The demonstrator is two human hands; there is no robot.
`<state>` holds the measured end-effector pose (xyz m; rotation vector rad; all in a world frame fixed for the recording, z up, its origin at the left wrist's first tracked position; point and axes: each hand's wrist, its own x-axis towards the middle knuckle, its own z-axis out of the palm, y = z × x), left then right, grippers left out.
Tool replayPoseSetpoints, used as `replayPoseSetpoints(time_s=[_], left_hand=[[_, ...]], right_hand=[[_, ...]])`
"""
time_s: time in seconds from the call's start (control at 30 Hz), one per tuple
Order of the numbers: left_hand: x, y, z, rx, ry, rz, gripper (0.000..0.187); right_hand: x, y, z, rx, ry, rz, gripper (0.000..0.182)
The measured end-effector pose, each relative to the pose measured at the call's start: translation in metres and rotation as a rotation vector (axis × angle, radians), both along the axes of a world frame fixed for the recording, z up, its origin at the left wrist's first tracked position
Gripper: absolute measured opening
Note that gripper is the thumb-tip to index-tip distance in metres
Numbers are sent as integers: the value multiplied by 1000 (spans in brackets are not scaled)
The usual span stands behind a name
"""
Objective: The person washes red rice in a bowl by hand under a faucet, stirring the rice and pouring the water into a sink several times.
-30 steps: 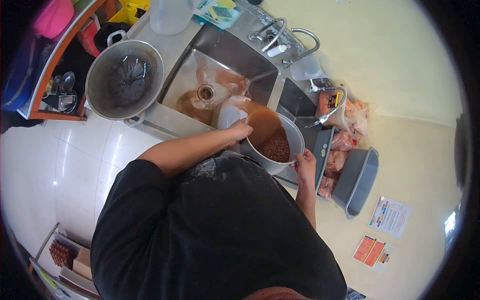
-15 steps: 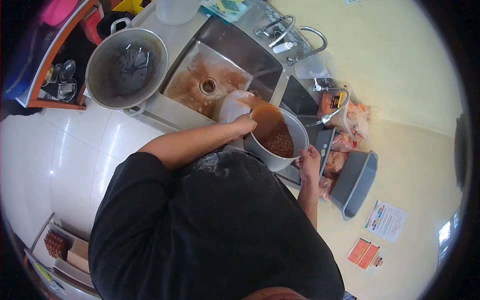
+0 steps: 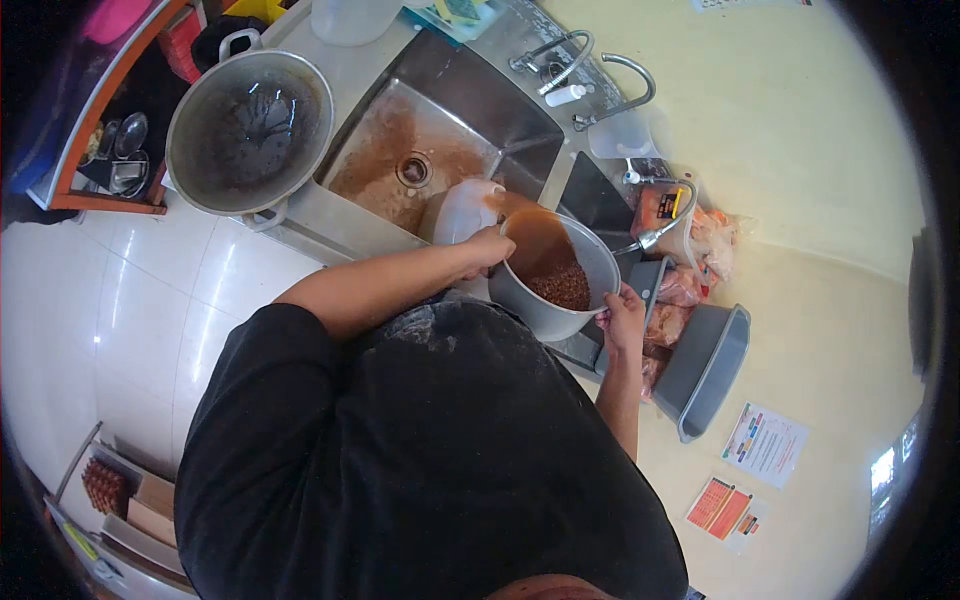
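A deep metal pot [image 3: 545, 318] tilts leftward over the sink's near edge. Inside it, cloudy brown water [image 3: 535, 238] lies above small reddish-brown grains [image 3: 565, 287], and the water reaches the lowered lip. My left hand [image 3: 488, 250] is closed on the rim at the left. On the opposite side, my right hand [image 3: 624, 315] grips the pot's edge with thumb and fingers. A translucent white plastic container [image 3: 463, 210] stands in the sink [image 3: 500, 140], right beside the lowered lip, with brown liquid showing at its top. Brown residue streaks the sink floor around the drain [image 3: 413, 170].
A large two-handled pan [image 3: 245, 130] sits on the counter left of the sink. Curved taps [image 3: 630, 95] rise behind. To the right are a grey tub [image 3: 708, 370], bagged raw meat [image 3: 668, 325] and another tap [image 3: 665, 235]. A shelf unit [image 3: 110, 150] stands at far left.
Both hands keep their hold and the pot stays tilted in nearly the same place. The brown water on the sink floor has thinned, baring more metal. The view has shifted slightly.
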<state>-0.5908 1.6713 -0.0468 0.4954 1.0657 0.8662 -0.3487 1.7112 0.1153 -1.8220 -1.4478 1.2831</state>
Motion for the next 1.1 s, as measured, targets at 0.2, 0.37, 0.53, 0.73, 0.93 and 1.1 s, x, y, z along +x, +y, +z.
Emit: replayPoseSetpoints(time_s=[0.2,0.37,0.53,0.73,0.93,1.1], left_hand=[[-6,-1,10,-35,55,-20,32],[2,4,-4,-17,-1,19,28],[3,7,-6,-43,-28,13,27],[4,12,-10,-53,-83,29,30],[3,14,-11,-30,-114,25,32],[3,19,-17,-47,-93,-44,37]], right_hand=[[-6,2,6,0,-2,9,26],[-7,6,8,-1,4,24,27],[-9,12,11,-10,-13,56,31],[-14,16,14,-8,-26,54,32],[-21,18,16,3,-52,36,26],[-23,20,18,-5,-42,37,23]])
